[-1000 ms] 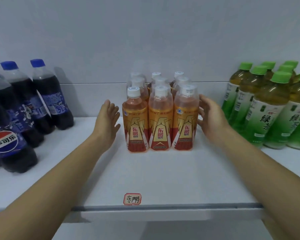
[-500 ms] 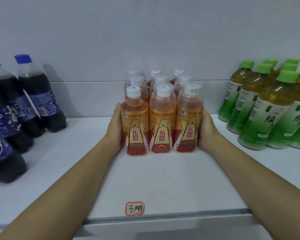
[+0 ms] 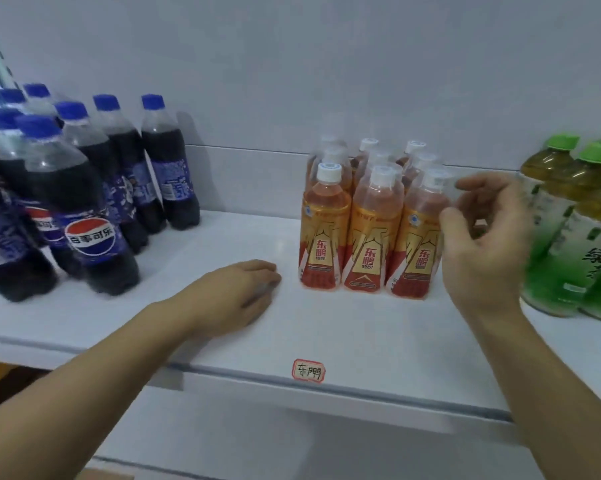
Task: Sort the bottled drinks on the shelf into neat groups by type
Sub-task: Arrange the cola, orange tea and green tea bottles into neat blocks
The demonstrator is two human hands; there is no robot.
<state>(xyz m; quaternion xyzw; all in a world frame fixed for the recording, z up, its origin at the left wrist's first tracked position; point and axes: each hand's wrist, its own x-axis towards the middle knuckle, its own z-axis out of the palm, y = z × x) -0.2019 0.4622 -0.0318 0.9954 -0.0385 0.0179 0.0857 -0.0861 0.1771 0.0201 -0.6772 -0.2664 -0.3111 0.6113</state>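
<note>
The left hand (image 3: 238,292) rests palm down on the white shelf (image 3: 361,337), its fingers relaxed and lightly bent, and it holds nothing. A little to the right of its fingertips stands the block of orange drink bottles (image 3: 368,223), three rows of three, all upright and close together, with white caps. The right hand (image 3: 482,244) is raised just beside the right side of this block, in front of the front right bottle. Its fingers are spread and loosely curved, the thumb pointing to the bottle, but it is blurred and I cannot tell if it touches. It grips nothing.

To the left of the left hand, well apart, the cola bottles (image 3: 80,202) with blue caps stand in a group. Behind and to the right of the right hand stand the green tea bottles (image 3: 576,230). Near the shelf's front edge, between the two forearms, there is a small handwritten label (image 3: 308,371).
</note>
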